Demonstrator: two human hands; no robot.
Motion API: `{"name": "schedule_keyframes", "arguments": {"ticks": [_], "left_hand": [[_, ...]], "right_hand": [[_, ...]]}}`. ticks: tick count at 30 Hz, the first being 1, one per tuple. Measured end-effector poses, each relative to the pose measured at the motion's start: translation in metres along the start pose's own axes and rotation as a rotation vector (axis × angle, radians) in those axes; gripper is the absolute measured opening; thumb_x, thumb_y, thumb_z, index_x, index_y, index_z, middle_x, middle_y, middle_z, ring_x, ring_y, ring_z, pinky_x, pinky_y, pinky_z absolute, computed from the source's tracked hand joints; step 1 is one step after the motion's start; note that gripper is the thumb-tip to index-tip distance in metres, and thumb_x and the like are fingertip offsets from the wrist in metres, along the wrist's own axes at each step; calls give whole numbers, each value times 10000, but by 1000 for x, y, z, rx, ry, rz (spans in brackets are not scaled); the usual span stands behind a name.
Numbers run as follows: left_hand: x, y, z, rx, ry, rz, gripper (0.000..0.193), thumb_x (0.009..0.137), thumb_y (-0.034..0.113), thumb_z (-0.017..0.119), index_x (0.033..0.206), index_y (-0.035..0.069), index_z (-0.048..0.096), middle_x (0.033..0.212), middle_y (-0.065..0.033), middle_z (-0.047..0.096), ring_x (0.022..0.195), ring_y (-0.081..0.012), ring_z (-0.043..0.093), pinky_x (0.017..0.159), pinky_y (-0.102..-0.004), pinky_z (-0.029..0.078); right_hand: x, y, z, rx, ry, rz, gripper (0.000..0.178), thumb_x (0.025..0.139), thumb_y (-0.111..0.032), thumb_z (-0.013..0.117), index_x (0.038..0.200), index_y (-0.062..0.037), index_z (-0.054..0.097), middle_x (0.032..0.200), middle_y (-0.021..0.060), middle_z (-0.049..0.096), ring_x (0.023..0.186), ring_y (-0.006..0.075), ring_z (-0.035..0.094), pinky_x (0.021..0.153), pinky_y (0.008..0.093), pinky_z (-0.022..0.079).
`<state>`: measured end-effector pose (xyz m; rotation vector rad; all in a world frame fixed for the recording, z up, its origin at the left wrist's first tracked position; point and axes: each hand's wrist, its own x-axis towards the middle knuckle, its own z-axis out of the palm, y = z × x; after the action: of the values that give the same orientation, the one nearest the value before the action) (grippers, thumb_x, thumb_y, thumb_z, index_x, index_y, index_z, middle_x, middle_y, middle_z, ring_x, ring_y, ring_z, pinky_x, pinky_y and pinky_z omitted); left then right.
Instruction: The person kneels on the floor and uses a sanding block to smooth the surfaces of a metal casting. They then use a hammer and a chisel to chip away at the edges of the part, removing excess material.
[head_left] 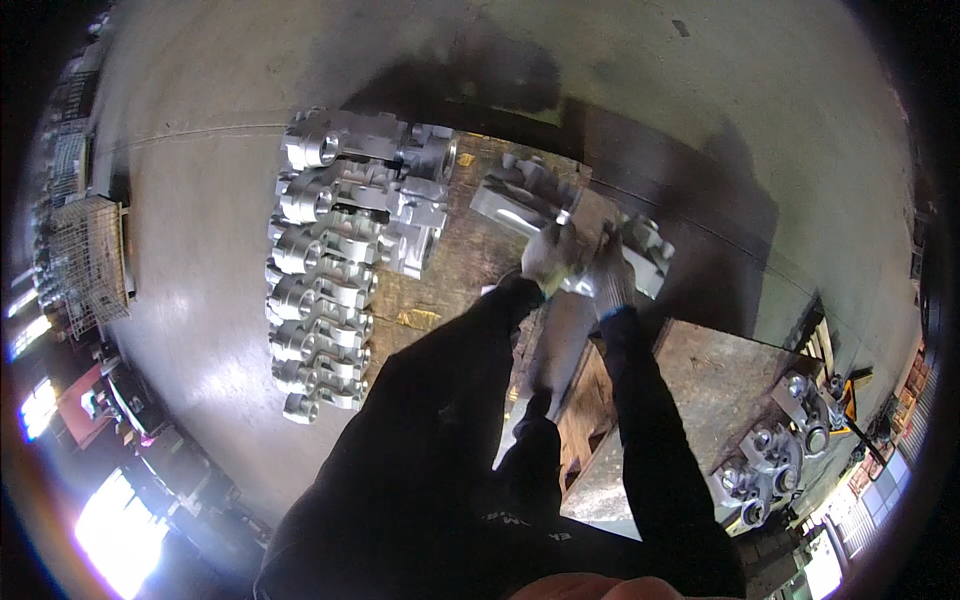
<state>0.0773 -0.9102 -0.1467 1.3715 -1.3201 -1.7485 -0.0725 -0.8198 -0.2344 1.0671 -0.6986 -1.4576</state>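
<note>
My left hand (548, 258), in a pale glove, is closed on a silvery metal casting (515, 205) above the wooden board. My right hand (612, 272), also gloved, is closed at another stretch of bright casting (648, 252), just to the right. The hands cover the middle, so I cannot tell whether this is one long casting or two. Motion softens the fingertips. On the left part of the wooden board (470, 235), several similar castings (330, 260) lie side by side in a column, round bored ends facing left.
A second wooden-topped surface (690, 400) stands to the lower right, bearing several metal assemblies (770, 450) with round bosses. Smooth grey floor (190, 240) surrounds both. At the far left stands a wire mesh cage (92, 262).
</note>
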Motion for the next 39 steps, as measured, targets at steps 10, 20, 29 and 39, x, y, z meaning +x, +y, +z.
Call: {"name": "schedule_keyframes", "arguments": {"ticks": [10,20,29,39], "left_hand": [[141,-106,-62,313,151,-85,475,1022,392,455,1074,-46,632,941,-306,668,946,-479,646,774,-495,496],[139,-139,-83,353,121,-110,373,1038,336,471,996,-8,607,859,-275,630,848,-478,598,687,-485,459],[157,-152,-139,663,-60,-116,426,1059,389,437,1081,3,616,1003,-117,656,925,-226,578,792,-401,480],[-122,-131,-248,934,-239,-172,326,983,372,517,962,50,563,855,-241,635,792,-420,635,662,-515,443]], "right_hand": [[170,-40,-50,2891,-744,245,555,975,-168,523,1501,-180,349,1180,175,692,1052,391,668,838,431,547],[184,-65,-89,3024,-1111,409,465,1053,-339,426,1398,-33,487,1305,184,606,1174,285,611,901,369,502],[65,-74,-83,3016,-1048,682,341,1057,-255,478,1241,7,594,1099,106,656,1046,251,632,837,363,518],[-469,23,-178,2900,-1935,1079,318,964,-233,515,731,-24,573,687,33,578,591,150,549,561,319,445]]}}
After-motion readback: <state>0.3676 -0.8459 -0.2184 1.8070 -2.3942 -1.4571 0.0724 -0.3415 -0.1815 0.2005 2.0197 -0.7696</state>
